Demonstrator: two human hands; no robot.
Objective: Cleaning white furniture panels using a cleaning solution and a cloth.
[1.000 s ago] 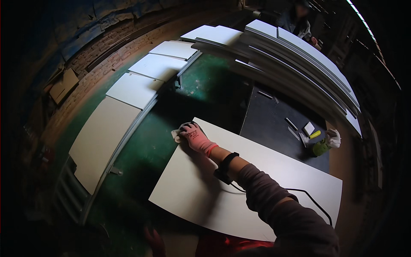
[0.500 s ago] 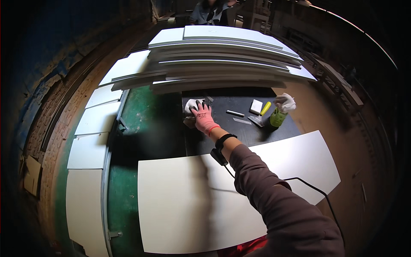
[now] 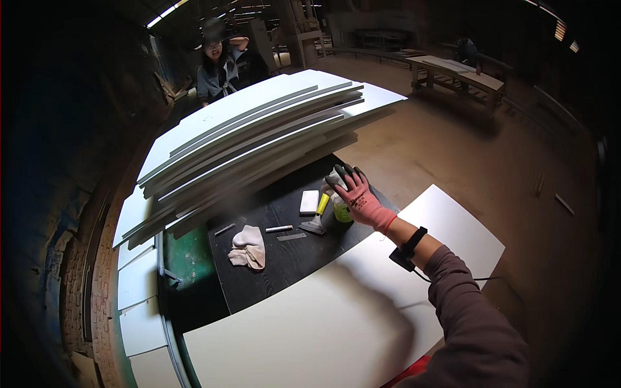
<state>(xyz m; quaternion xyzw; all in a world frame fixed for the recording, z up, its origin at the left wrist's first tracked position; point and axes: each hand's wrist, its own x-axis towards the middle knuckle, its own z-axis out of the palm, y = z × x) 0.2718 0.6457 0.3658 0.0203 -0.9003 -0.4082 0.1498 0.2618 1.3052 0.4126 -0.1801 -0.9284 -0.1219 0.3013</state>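
My right hand (image 3: 363,200), in a pink glove with dark fingertips, reaches over a green bottle (image 3: 342,214) that has a white cloth (image 3: 330,185) at its top. Its fingers are spread over the cloth, partly hiding it. My left hand is out of view. On the black board (image 3: 278,262) a crumpled whitish rag (image 3: 248,247) lies by itself. Between rag and bottle are a scraper (image 3: 313,225) with a yellow handle, a white block (image 3: 309,202), a small white tube (image 3: 279,228) and a thin metal blade (image 3: 292,237).
A large white panel (image 3: 259,343) lies nearest me, under my forearm. Beyond the black board rises an uneven stack of white panels (image 3: 259,103). More panels (image 3: 143,326) line the left side. A person (image 3: 217,68) stands behind the stack; a wooden workbench (image 3: 453,71) is far right.
My right hand has left the crumpled rag and moved right to the cloth-topped bottle. The rag stays on the black board. The view has swung to the right.
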